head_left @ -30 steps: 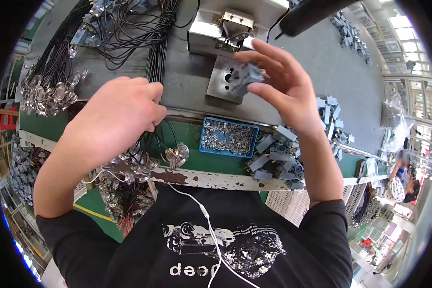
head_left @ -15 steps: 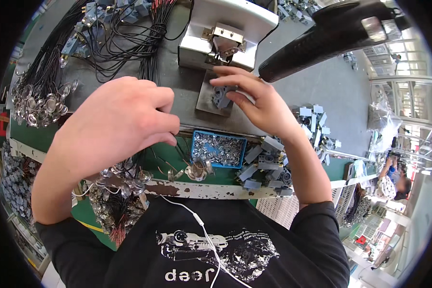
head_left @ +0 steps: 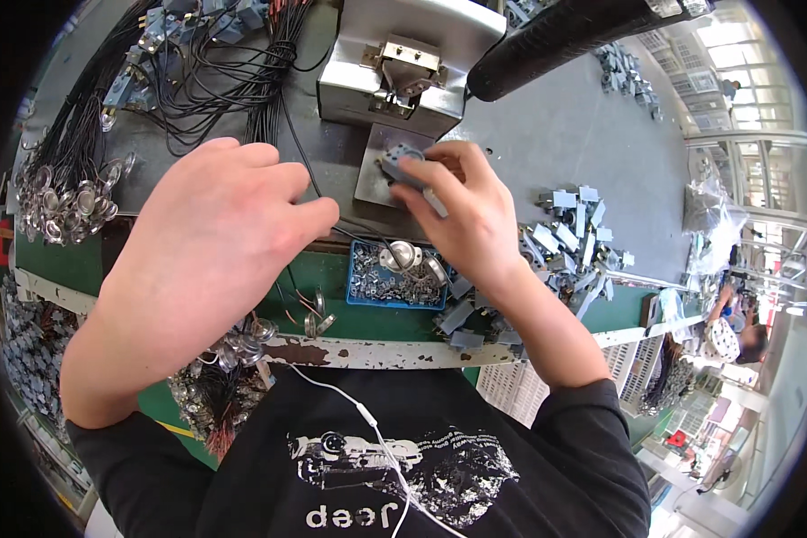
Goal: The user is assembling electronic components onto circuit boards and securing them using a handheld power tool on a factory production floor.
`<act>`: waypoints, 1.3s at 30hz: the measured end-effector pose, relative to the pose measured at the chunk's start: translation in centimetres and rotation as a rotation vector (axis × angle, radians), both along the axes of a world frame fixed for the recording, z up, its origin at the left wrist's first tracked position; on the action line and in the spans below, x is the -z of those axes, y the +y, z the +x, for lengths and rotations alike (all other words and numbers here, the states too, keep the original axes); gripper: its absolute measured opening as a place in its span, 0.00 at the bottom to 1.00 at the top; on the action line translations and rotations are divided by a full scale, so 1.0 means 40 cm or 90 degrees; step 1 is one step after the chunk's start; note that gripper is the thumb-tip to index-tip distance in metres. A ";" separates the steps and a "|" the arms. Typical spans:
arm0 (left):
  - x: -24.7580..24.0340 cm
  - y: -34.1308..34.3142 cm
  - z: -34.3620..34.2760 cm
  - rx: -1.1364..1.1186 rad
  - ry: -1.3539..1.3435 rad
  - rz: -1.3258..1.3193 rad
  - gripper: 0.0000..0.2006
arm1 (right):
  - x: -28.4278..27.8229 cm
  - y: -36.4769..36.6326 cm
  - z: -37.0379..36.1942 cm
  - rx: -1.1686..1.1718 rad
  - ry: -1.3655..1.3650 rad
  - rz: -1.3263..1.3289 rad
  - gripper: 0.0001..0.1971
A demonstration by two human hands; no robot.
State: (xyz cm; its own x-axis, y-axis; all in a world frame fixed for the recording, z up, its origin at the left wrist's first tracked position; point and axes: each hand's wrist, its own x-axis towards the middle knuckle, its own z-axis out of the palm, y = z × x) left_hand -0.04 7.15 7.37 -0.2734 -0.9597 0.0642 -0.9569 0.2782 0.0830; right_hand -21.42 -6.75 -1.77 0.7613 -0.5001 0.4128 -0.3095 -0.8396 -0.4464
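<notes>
My left hand (head_left: 242, 211) is closed, thumb and forefinger pinched at a black wire (head_left: 366, 229). That wire leads to round metal caps (head_left: 401, 256) lying over a blue tray (head_left: 368, 301) of small metal fittings. Between the thumb and fingers of my right hand (head_left: 464, 202) is a small grey plastic housing (head_left: 403, 161), tilted on or just above a flat steel block (head_left: 377, 190); its underside contact is hidden. Behind the block stands a white-and-metal bench press (head_left: 350, 76) with a metal fixture (head_left: 410, 72) on its front.
A thick black tube (head_left: 556, 49) reaches in from the upper right. Grey housings (head_left: 569, 238) are heaped right of the tray. Bundled black wires (head_left: 273, 81) and metal caps (head_left: 76, 202) lie at the left. The bench's chipped edge (head_left: 377, 353) runs before me. Another person (head_left: 735, 345) is far right.
My right fingers have closed around the grey housing and tilted it up on the block. The wired metal caps have swung from the bench's front edge onto the blue tray. The view has shifted slightly.
</notes>
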 end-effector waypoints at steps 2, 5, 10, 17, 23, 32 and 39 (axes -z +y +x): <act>-0.013 0.002 0.000 0.000 -0.008 -0.018 0.07 | -0.027 0.002 -0.026 -0.019 0.025 0.022 0.15; -0.004 0.002 0.001 0.024 0.021 -0.020 0.08 | -0.042 -0.005 -0.042 -0.064 0.100 0.071 0.18; -0.010 -0.005 0.009 0.046 0.091 0.093 0.07 | -0.001 -0.017 -0.007 -0.066 0.050 -0.008 0.18; 0.011 -0.009 0.012 0.076 0.091 0.148 0.04 | -0.033 -0.007 -0.006 -0.056 0.065 0.007 0.21; 0.012 -0.012 0.020 0.072 0.090 0.143 0.03 | -0.107 0.086 -0.057 -0.232 0.154 0.172 0.20; -0.041 -0.028 0.107 0.099 0.324 0.182 0.05 | -0.153 0.062 -0.080 -0.227 -0.091 0.383 0.28; 0.007 -0.091 0.074 0.026 0.520 0.071 0.13 | -0.188 -0.007 -0.021 -0.196 0.073 0.231 0.20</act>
State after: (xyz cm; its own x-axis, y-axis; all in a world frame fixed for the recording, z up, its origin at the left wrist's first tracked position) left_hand 2.94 3.52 7.10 -0.2161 -0.9626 0.1633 -0.5721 0.2603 0.7778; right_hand -22.25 -7.04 5.76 0.9267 -0.3410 0.1582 -0.1357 -0.6959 -0.7052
